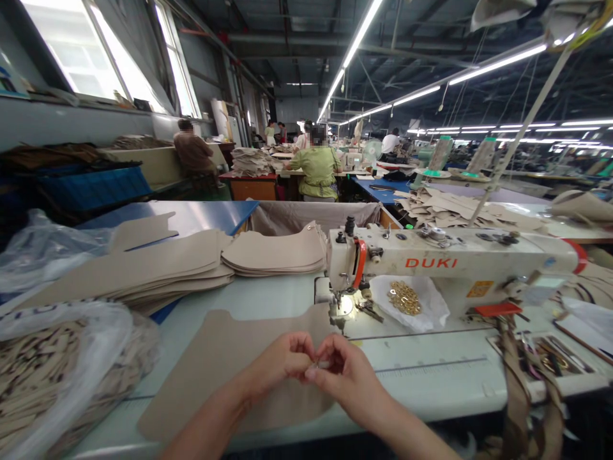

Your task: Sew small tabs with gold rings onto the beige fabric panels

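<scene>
My left hand [293, 358] and my right hand [342, 367] meet above a large beige cut panel [230, 351] that lies flat on the sewing table. Both are closed, fingertips pinched together around something small and pale that I cannot make out. Just beyond them is the lit needle area of a white sewing machine [454, 249] marked DUKI. The panel's upper right edge reaches close to the presser foot. Beside the needle, under the machine arm, gold metal rings [403, 298] lie heaped on a white plastic sheet [433, 313].
Stacked beige panels [158, 262] and a second stack [278, 249] stand behind on the left. A plastic bag of beige strips [43, 377] is at front left. Right, a tray [550, 358] holds tools and rings, with brown straps [514, 383] hanging nearby. A person [316, 166] sits ahead.
</scene>
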`<state>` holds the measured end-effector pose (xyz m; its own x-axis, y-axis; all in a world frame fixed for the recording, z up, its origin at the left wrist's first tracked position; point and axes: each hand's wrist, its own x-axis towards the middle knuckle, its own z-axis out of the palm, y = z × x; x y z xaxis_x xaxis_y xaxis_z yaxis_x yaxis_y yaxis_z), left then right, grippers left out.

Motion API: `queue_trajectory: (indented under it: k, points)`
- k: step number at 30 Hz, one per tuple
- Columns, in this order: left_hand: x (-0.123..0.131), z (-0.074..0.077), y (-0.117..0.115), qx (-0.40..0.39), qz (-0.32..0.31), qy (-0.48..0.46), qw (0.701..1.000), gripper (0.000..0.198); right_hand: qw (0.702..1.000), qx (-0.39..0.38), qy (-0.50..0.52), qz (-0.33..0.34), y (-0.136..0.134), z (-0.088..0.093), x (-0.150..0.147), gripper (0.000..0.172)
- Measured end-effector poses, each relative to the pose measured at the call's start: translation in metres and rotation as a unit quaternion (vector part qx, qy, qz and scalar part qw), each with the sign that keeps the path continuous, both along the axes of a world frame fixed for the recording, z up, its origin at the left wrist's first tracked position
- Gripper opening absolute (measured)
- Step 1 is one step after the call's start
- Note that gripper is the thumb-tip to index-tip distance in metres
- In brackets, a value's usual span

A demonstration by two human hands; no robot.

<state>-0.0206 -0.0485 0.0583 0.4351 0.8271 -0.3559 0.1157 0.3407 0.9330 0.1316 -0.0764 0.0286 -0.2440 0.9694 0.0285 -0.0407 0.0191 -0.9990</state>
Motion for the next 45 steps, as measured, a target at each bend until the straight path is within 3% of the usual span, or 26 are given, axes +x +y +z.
queue_trajectory:
  k: [3, 7, 12, 19, 26, 31, 36, 40, 45]
  points:
    - [0.002, -0.005, 0.000, 0.045, 0.008, 0.042, 0.998, 0.009, 0.998, 0.017, -0.049, -0.022, -0.002, -0.006, -0.002, 0.027]
    - [0.003, -0.008, 0.000, 0.075, 0.018, 0.066, 0.995, 0.009, 1.000, -0.012, -0.010, 0.005, -0.002, -0.005, 0.002, 0.023]
    - [0.007, 0.003, -0.004, 0.079, 0.045, 0.087, 0.992, 0.009, 1.000, -0.001, -0.006, -0.017, 0.000, -0.003, 0.008, 0.007]
    - [0.011, 0.007, -0.012, 0.171, 0.101, 0.077, 0.977, 0.010, 0.980, 0.148, -0.064, -0.114, -0.001, -0.001, 0.009, 0.007]
    - [0.014, -0.004, -0.015, 0.190, 0.123, 0.037, 0.973, 0.014, 0.974, 0.166, -0.085, -0.126, 0.001, 0.002, 0.009, 0.011]
    - [0.013, -0.005, -0.016, 0.210, 0.121, 0.063, 0.968, 0.013, 0.982, 0.135, -0.081, -0.105, 0.004, 0.003, 0.009, 0.008]
    - [0.012, -0.003, -0.020, 0.290, 0.124, 0.128, 0.940, 0.008, 0.997, 0.033, 0.027, -0.061, 0.005, 0.004, 0.014, 0.005]
    - [0.013, -0.002, -0.022, 0.335, 0.124, 0.150, 0.922, 0.007, 0.993, -0.015, 0.111, -0.042, 0.005, 0.003, 0.018, 0.016]
    - [0.014, 0.000, -0.024, 0.350, 0.121, 0.163, 0.914, 0.007, 0.997, -0.036, 0.070, -0.027, 0.007, 0.000, 0.022, 0.015]
